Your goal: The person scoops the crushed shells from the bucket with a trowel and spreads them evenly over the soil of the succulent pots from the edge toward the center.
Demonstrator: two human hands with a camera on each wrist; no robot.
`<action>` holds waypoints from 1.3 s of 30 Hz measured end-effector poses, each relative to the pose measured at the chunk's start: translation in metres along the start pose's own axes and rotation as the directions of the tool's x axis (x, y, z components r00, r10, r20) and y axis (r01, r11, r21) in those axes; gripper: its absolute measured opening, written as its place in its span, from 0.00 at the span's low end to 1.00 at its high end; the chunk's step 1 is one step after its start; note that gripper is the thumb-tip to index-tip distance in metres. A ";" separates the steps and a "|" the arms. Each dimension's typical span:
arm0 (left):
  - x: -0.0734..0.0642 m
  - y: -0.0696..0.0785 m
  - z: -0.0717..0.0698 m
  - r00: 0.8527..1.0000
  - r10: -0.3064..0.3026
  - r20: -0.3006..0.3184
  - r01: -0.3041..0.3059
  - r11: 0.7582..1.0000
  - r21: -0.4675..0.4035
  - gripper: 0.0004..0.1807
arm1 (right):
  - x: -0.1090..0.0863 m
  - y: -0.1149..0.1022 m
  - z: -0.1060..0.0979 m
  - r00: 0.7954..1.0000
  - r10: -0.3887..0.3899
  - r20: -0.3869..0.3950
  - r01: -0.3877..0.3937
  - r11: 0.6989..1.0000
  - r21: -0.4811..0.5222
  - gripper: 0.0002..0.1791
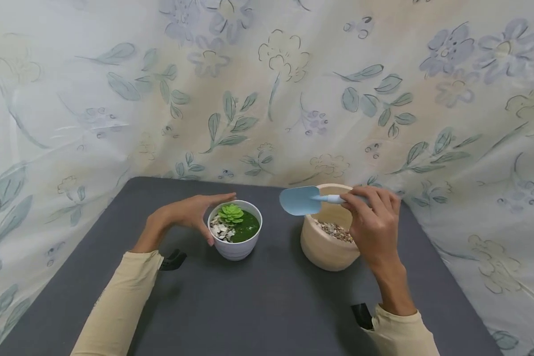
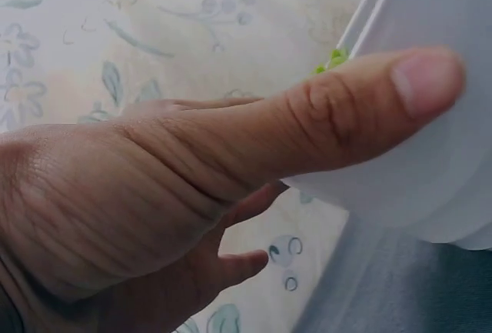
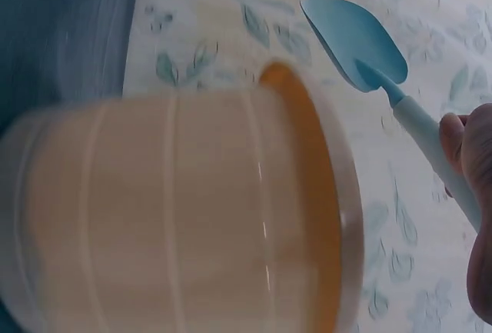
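Observation:
A white flowerpot (image 1: 236, 249) stands at the middle left, holding a green succulent (image 1: 231, 214), pale pebbles (image 1: 222, 231) and a dark green mossy surface (image 1: 247, 227). My left hand (image 1: 187, 217) holds it by its left side, thumb in front and fingers behind; the left wrist view shows the thumb along the pot's wall (image 2: 430, 187). Above a larger beige pot (image 1: 325, 254), my right hand (image 1: 374, 222) grips a light blue garden trowel (image 1: 300, 200) by its handle. The blade points left, over the beige pot's rim. Small gravel (image 1: 335, 231) lies inside that pot.
Both pots are on a dark grey table (image 1: 267, 306). Floral cloth (image 1: 267, 99) hangs behind and along the sides. A gap of table separates the two pots.

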State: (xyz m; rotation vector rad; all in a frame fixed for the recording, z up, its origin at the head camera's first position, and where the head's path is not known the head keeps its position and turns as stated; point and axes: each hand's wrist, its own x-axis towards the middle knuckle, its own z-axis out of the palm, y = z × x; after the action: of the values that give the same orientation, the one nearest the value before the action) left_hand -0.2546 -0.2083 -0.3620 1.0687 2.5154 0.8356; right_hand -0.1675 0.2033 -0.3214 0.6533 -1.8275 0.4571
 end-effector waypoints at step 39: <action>0.117 0.153 0.133 0.815 0.038 -0.579 -0.054 0.999 -0.010 0.38 | -0.020 0.059 0.008 0.686 0.240 0.687 0.136 0.885 -0.445 0.13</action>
State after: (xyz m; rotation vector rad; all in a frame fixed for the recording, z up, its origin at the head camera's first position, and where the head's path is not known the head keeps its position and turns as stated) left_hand -0.1874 0.0158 -0.3778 0.9756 2.9556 1.3836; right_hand -0.2050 0.2485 -0.3426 0.4618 -2.6068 -0.2885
